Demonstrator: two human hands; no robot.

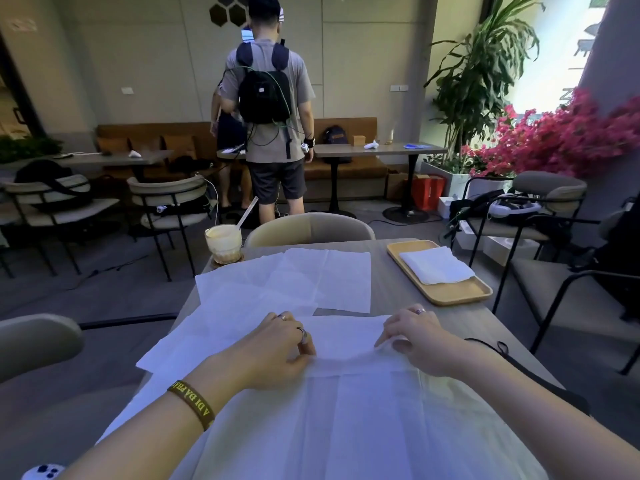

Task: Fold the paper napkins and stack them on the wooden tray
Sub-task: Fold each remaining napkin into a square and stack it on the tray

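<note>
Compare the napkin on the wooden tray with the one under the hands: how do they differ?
The tray napkin is folded into a compact rectangle; the held napkin is a large, mostly open sheet. The tray napkin lies untouched on the wooden tray; the held napkin lies on the table, pinched by the left hand and right hand. Both are white paper.
</note>
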